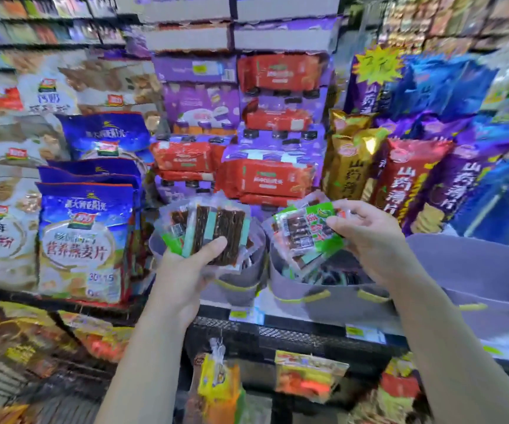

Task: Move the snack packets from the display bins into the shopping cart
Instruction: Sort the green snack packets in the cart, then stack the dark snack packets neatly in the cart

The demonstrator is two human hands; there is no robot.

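Observation:
My left hand point(186, 270) grips a fanned bunch of clear snack packets point(207, 231) with dark strips inside, held above the left grey display bin point(241, 283). My right hand point(369, 237) pinches a second bunch of snack packets with green labels point(305, 231) over the middle grey bin point(290, 289), where more packets lie. A third, larger grey bin point(473, 270) stands to the right. No shopping cart shows in the view.
Blue oatmeal bags point(85, 237) stand left of the bins. Red and purple drink packs point(265, 179) are stacked behind them, tall chip bags point(406, 185) at the right. Hanging snack bags point(308, 377) sit below the shelf edge point(277, 332).

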